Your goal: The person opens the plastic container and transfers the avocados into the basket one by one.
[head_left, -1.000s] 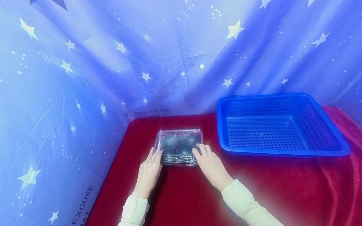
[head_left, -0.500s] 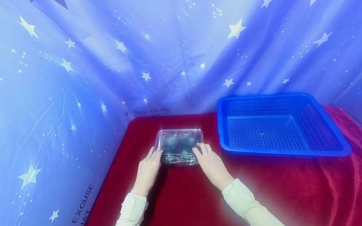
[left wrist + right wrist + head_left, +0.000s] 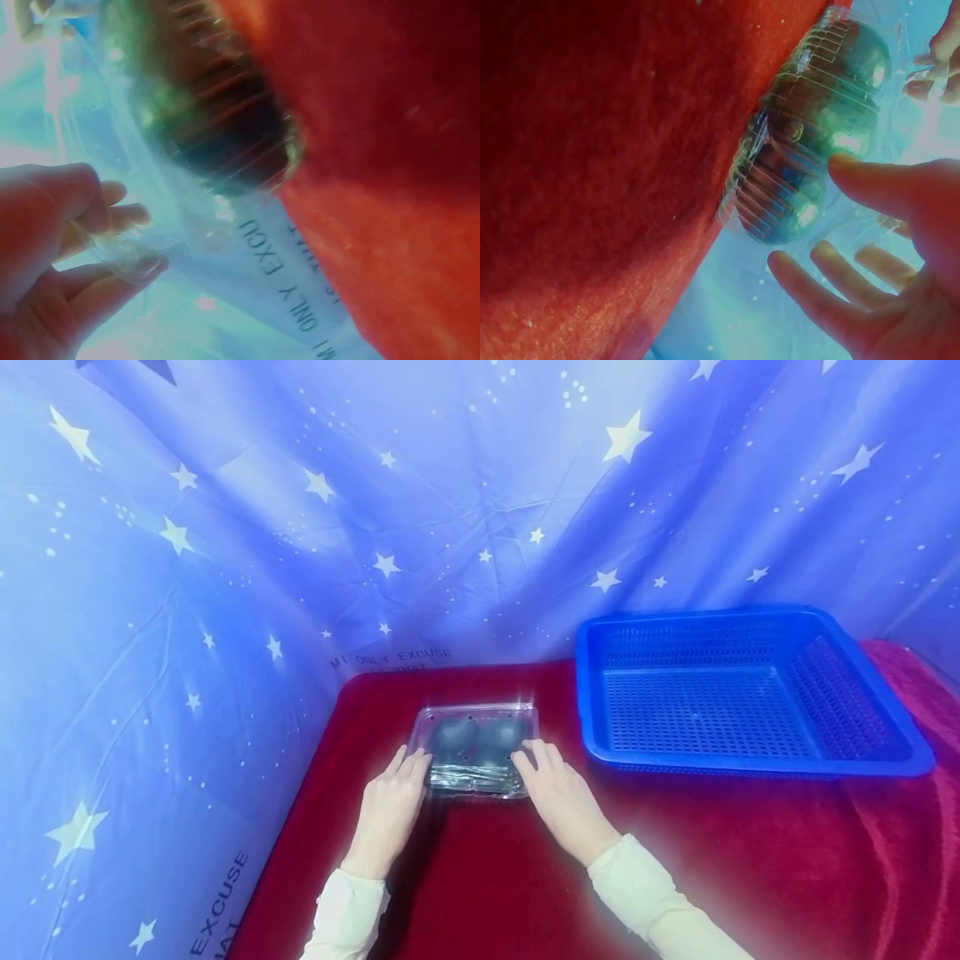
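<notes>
A clear plastic clamshell box (image 3: 478, 768) lies on the red cloth, with small holes in its lid and ribbed sides. Inside show dark green round fruits (image 3: 844, 124), kind unclear through the plastic. At the box's left edge, my left hand (image 3: 390, 806) pinches a rim of clear plastic between thumb and fingers, seen closer in the left wrist view. My right hand (image 3: 558, 793) is at the right edge, its thumb over the box and its other fingers around the side. The far ends of its fingers are partly behind plastic in the right wrist view.
A blue plastic basket (image 3: 757, 764) with perforated walls stands right of the box, nothing in it. Red cloth (image 3: 495, 885) covers the table. A blue curtain (image 3: 465, 477) with stars and printed words hangs behind and along the left side.
The fruits' round outlines show more distinctly through the lid now, and its reflections have shifted. My left hand and forearm have moved slightly left; the right hand stays nearly in place.
</notes>
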Tool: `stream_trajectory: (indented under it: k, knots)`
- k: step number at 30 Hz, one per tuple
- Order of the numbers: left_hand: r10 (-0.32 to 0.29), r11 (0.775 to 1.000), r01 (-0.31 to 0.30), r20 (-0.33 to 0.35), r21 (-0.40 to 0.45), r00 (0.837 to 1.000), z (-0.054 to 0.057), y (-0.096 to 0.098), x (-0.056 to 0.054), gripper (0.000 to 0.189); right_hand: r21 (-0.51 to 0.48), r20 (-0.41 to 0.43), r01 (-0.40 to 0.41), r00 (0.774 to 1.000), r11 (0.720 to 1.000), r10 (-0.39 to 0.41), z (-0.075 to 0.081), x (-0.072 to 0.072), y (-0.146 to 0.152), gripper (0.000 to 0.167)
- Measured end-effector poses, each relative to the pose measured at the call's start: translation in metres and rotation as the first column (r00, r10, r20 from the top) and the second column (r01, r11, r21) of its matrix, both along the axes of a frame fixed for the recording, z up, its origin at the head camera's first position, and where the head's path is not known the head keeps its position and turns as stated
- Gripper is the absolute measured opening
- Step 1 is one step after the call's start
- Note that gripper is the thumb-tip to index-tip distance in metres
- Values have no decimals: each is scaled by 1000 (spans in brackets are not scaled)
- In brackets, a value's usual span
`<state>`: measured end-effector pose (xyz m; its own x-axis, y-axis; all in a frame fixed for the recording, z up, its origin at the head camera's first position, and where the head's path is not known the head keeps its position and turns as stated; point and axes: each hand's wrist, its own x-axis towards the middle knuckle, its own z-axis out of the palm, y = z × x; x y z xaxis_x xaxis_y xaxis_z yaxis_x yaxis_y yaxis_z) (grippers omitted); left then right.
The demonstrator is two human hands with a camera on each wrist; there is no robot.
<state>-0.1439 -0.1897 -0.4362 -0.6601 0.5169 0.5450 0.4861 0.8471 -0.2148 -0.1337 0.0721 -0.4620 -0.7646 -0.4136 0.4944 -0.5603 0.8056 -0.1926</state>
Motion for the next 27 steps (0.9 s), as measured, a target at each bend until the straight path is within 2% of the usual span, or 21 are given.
stream_trajectory:
  k: [4,8,14,21,27]
  knots:
    - [-7,1000,7,2,3,1000,5,1,1,52,-10,9,6,1000,1000,-6,1,0,0,58]
    - [-12,1000,11,4,27,1000,2,0,3,55,-16,-7,9,1000,1000,-9,3,1,0,51]
    - [1,996,-1,2,90,1000,-3,-2,3,52,-8,5,16,1000,1000,-16,6,2,0,60]
    - [-13,989,14,-9,151,1000,-6,-3,3,47,-16,-26,22,999,1000,-22,9,1,-4,53]
    - [-8,985,5,15,171,1000,-6,-4,3,46,-52,-37,5,999,999,-7,11,1,-4,51]
